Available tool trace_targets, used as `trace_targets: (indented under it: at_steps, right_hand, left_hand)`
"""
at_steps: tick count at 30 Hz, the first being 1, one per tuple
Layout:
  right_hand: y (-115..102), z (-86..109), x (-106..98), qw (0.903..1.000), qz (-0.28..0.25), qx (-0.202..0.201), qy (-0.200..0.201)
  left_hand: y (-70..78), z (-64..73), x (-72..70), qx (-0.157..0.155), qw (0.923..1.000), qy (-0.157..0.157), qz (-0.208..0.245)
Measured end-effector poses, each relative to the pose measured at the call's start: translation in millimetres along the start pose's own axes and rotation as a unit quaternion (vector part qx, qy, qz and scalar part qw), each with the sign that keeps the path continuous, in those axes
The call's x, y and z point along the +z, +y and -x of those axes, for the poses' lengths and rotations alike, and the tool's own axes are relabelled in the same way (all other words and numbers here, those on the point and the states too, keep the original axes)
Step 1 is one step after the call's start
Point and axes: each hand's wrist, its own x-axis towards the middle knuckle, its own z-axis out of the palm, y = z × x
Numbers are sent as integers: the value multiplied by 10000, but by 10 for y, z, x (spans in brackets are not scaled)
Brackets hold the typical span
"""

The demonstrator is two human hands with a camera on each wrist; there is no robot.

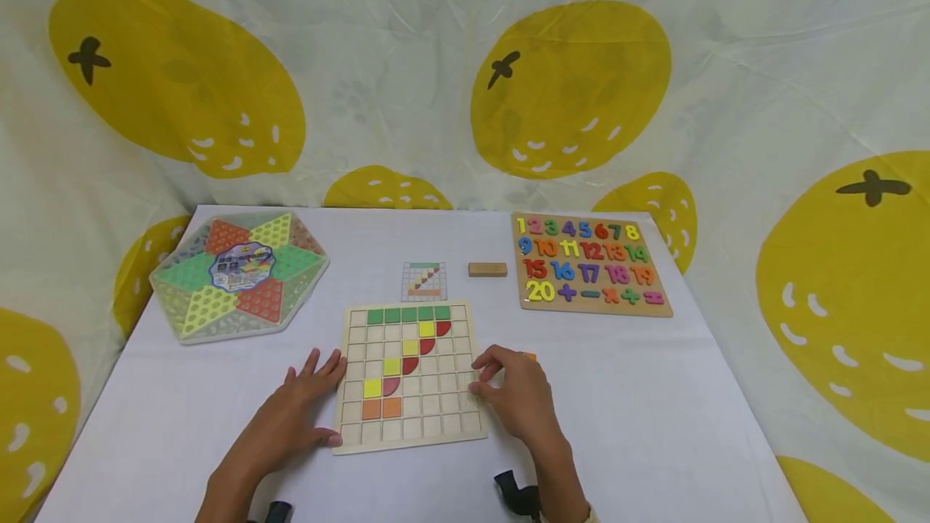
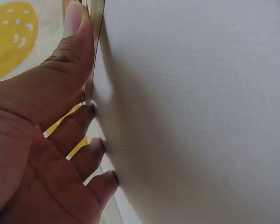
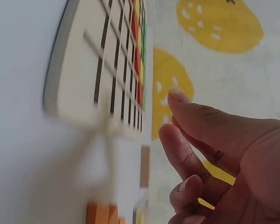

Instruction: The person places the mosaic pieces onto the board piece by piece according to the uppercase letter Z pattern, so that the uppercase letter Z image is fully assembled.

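Note:
A wooden grid board (image 1: 450, 418) lies in front of me. It carries a row of green squares (image 1: 392, 315), a diagonal of yellow squares (image 1: 392, 366) with red quarter-circle tiles (image 1: 410, 365) beside them, and two orange squares (image 1: 381, 408). My left hand (image 1: 301, 402) rests along the board's left side, fingers spread, thumb at the near corner; in the left wrist view the thumb (image 2: 74, 28) lies against the edge. Over the right edge hovers my right hand (image 1: 514, 390), fingers loosely bent. Nothing shows between thumb and forefinger in the right wrist view. Orange tiles (image 3: 102, 214) sit beside this hand.
Behind the board lie a small pattern card (image 1: 425, 281) and a wooden block (image 1: 488, 269). A number puzzle board (image 1: 592, 265) is at back right, a hexagonal star-patterned game box (image 1: 240, 277) at back left. A patterned cloth (image 1: 407, 63) hangs behind the table.

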Motion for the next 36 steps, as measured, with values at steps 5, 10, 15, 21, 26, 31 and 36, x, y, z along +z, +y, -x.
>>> trace_targets:
  at_steps: [5, 10, 15, 21, 26, 31, 36]
  right_hand:
    - [207, -10, -173, 9987, -12, 443, 267]
    - [403, -26, -267, 9969, 28, 686, 391]
    - [524, -38, -290, 9959, 229, 807, 348]
    - [560, -26, -260, 9953, 394, 859, 200]
    - [532, -39, -231, 9955, 484, 805, 91]
    - [509, -62, -201, 9955, 512, 793, 30]
    - [480, -70, -165, 9961, 501, 709, 141]
  left_hand:
    - [-3, -2, -5, -46, 10000, -42, -19]
    - [-2, -6, -11, -73, 10000, -56, 12]
    - [2, -6, -11, -35, 10000, -26, 58]
    - [14, -3, -10, -67, 9999, -30, 97]
    - [17, -7, -10, -141, 9998, -78, 108]
    - [17, -12, -10, -188, 9997, -107, 135]
    - [13, -11, -7, -155, 9998, -81, 107]
